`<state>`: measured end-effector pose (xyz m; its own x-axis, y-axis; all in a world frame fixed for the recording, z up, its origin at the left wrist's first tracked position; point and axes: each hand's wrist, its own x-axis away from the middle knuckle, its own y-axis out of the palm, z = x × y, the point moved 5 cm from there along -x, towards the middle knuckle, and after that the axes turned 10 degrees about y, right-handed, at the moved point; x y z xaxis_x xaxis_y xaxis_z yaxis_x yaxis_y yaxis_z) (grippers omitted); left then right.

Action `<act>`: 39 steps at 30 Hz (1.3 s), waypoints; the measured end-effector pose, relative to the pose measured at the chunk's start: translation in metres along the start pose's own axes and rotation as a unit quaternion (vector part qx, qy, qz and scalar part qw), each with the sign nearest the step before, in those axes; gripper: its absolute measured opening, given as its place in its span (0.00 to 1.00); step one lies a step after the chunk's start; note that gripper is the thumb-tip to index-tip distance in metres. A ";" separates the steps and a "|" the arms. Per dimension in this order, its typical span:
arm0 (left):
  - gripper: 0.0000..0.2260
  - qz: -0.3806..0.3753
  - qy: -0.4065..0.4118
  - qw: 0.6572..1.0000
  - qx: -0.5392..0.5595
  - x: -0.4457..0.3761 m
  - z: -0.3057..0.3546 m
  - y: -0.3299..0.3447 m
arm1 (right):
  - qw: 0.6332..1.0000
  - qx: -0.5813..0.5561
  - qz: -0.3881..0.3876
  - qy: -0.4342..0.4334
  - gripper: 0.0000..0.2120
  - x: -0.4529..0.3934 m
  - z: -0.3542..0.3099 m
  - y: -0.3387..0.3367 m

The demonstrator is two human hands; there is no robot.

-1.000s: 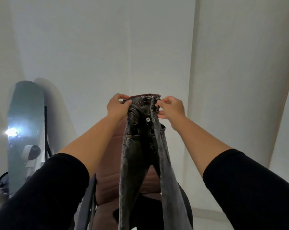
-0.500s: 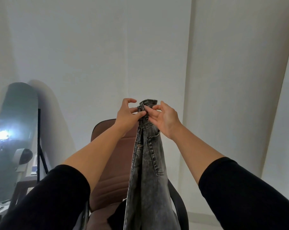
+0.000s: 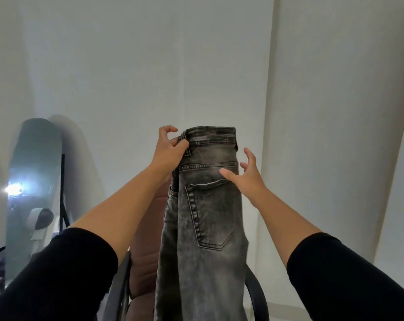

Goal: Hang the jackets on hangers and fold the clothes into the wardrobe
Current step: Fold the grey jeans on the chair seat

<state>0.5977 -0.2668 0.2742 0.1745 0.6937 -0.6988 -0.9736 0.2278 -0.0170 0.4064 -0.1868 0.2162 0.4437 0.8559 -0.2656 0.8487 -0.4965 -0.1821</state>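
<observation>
Jeans (image 3: pixel 205 205) hanging lengthwise, waistband up, back pocket showing; pinched at waistband by left hand (image 3: pixel 167 151); right hand (image 3: pixel 249 179) spread, thumb touching denim.

Count: one pair of grey washed jeans (image 3: pixel 208 205), one brown chair (image 3: pixel 145 251), one leaning mirror (image 3: pixel 34 172). Hands: two, one left hand (image 3: pixel 167 154) and one right hand (image 3: pixel 247 179).

Both arms raised; left hand (image 3: pixel 167 149) fingers pinched, right hand (image 3: pixel 248 176) fingers spread, loosely curved.

Home room: mirror (image 3: pixel 32 181), padded chair (image 3: pixel 147 239).
</observation>
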 end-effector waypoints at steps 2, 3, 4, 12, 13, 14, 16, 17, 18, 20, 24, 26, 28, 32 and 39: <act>0.15 -0.008 0.015 1.000 0.026 -0.006 0.011 -0.005 | 0.999 -0.003 -0.042 -0.028 0.49 0.002 -0.003 0.003; 0.15 -0.009 0.021 0.999 0.038 -0.008 0.014 -0.009 | 0.998 0.002 -0.050 -0.048 0.51 0.003 -0.005 0.004; 0.15 -0.008 0.024 0.999 0.043 -0.010 0.017 -0.013 | 0.996 0.012 -0.051 -0.067 0.51 0.003 -0.008 0.004; 0.22 0.040 -0.010 0.999 -0.019 0.000 -0.011 -0.057 | 0.984 0.004 -0.052 -0.171 0.38 0.010 -0.052 0.026; 0.27 0.024 -0.026 0.999 -0.018 0.007 -0.019 -0.059 | 0.983 -0.003 -0.057 -0.174 0.36 0.010 -0.057 0.030; 0.31 0.008 -0.045 0.999 -0.016 0.017 -0.029 -0.059 | 0.982 -0.008 -0.061 -0.176 0.34 0.010 -0.061 0.032; 0.37 -0.001 -0.086 0.996 -0.003 0.039 -0.053 -0.060 | 0.981 -0.014 -0.068 -0.183 0.32 0.010 -0.070 0.036; 0.41 0.002 -0.103 0.995 0.008 0.048 -0.064 -0.059 | 0.980 -0.014 -0.072 -0.185 0.32 0.010 -0.073 0.038; 0.45 -0.001 -0.115 0.993 0.016 0.056 -0.072 -0.057 | 0.979 -0.014 -0.077 -0.187 0.31 0.009 -0.077 0.040; 0.45 -0.027 -0.109 0.992 0.050 0.067 -0.080 -0.049 | 0.978 -0.016 -0.086 -0.190 0.31 0.007 -0.082 0.043; 0.50 -0.086 -0.133 0.984 0.085 0.084 -0.103 -0.030 | 0.978 -0.020 -0.079 -0.192 0.30 0.003 -0.091 0.044; 0.43 -0.123 -0.154 0.978 0.065 0.095 -0.101 -0.023 | 0.980 -0.022 -0.065 -0.188 0.30 0.000 -0.091 0.041; 0.23 -0.161 -0.180 0.970 0.031 0.102 -0.102 -0.018 | 0.983 -0.020 -0.043 -0.179 0.30 -0.007 -0.087 0.034; 0.21 -0.131 -0.102 0.985 -0.038 0.104 -0.095 -0.014 | 0.989 0.001 0.010 -0.146 0.31 -0.022 -0.073 0.018; 0.30 -0.144 0.132 0.970 -0.142 0.087 -0.054 -0.009 | 0.973 0.154 0.152 -0.083 0.29 -0.039 -0.054 -0.006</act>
<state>0.6141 -0.2449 0.1750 0.4385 0.4222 -0.7933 -0.8976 0.1625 -0.4097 0.4001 -0.2092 0.2787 0.5870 0.6401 -0.4957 0.5481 -0.7648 -0.3386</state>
